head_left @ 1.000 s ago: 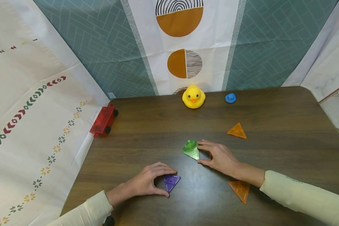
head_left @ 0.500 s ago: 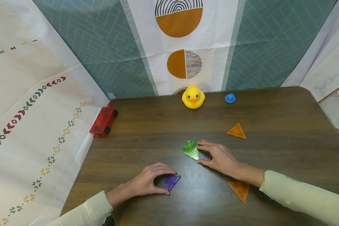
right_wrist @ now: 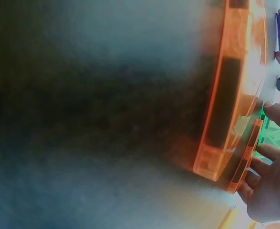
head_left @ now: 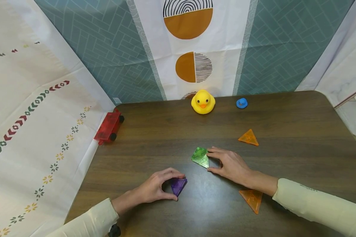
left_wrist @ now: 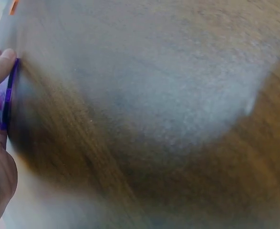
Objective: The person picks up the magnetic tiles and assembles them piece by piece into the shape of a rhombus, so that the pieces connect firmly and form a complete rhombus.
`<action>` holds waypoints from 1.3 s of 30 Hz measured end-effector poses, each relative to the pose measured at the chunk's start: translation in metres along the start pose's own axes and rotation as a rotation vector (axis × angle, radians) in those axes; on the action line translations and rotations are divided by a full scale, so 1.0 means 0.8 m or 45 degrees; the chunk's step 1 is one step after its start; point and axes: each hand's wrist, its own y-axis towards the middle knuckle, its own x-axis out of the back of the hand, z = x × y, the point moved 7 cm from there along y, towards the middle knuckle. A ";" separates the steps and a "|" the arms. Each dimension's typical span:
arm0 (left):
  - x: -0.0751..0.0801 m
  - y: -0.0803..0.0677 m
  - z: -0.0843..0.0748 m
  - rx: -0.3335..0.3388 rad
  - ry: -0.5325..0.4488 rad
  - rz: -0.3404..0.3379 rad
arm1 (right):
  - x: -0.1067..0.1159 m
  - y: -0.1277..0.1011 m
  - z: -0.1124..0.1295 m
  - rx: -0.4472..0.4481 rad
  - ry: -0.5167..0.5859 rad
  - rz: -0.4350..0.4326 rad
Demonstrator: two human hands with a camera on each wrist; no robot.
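Observation:
My left hand [head_left: 154,187] pinches a translucent purple triangular magnetic tile [head_left: 179,187] between thumb and fingers, the tile tilted close over the table. In the left wrist view the purple tile [left_wrist: 7,98] shows nearly edge-on beside the thumb. Right of it and farther back, my right hand [head_left: 229,164] holds a translucent green magnetic tile [head_left: 200,157] by its right side with thumb and fingertips. The right wrist view shows the green tile [right_wrist: 271,133] partly covered by that hand. An orange tile [right_wrist: 247,155] stands edge-on beside the right fingers there.
One orange triangular tile [head_left: 253,199] lies below the right forearm, another orange triangle [head_left: 249,137] behind the right hand. A yellow rubber duck [head_left: 203,102] and a small blue duck [head_left: 242,103] sit along the back edge. A red wheeled toy car base [head_left: 108,126] is at the left edge.
My left hand has tilted the purple tile up and shifted it slightly back and left. The right hand and the green tile have stayed in place.

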 end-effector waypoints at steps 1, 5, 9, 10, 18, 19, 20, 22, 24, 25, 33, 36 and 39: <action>0.000 0.000 0.000 0.005 -0.001 0.004 | 0.000 0.000 0.000 0.001 0.001 0.000; 0.000 0.000 0.003 0.040 0.004 0.030 | 0.000 0.000 0.000 0.001 -0.004 0.001; 0.001 0.000 0.006 0.071 -0.007 0.046 | -0.001 0.000 -0.001 -0.002 -0.009 0.006; 0.001 0.000 0.007 0.075 -0.015 0.048 | -0.001 0.000 0.000 -0.003 -0.008 0.006; 0.006 0.002 0.012 0.130 -0.112 0.070 | 0.000 0.000 0.000 0.002 -0.016 0.001; 0.006 0.002 0.013 0.130 -0.130 0.068 | 0.000 0.000 0.000 0.002 -0.018 0.001; 0.007 0.003 0.013 0.130 -0.151 0.064 | 0.000 0.000 0.000 0.002 -0.020 0.001; 0.008 0.004 0.015 0.139 -0.192 0.057 | 0.000 0.000 0.000 0.003 -0.022 0.000; 0.008 0.005 0.018 0.156 -0.231 0.045 | 0.000 0.000 0.000 0.005 -0.022 -0.001; 0.008 0.005 0.019 0.157 -0.243 0.038 | 0.000 -0.001 0.000 0.006 -0.022 -0.002; 0.011 0.006 0.024 0.191 -0.374 -0.008 | 0.000 0.000 0.001 0.012 -0.019 -0.005; 0.013 0.007 0.025 0.218 -0.408 -0.018 | 0.000 0.000 0.001 0.016 -0.019 -0.007; 0.016 0.009 0.020 0.252 -0.428 -0.016 | 0.000 0.000 0.001 0.018 -0.021 -0.009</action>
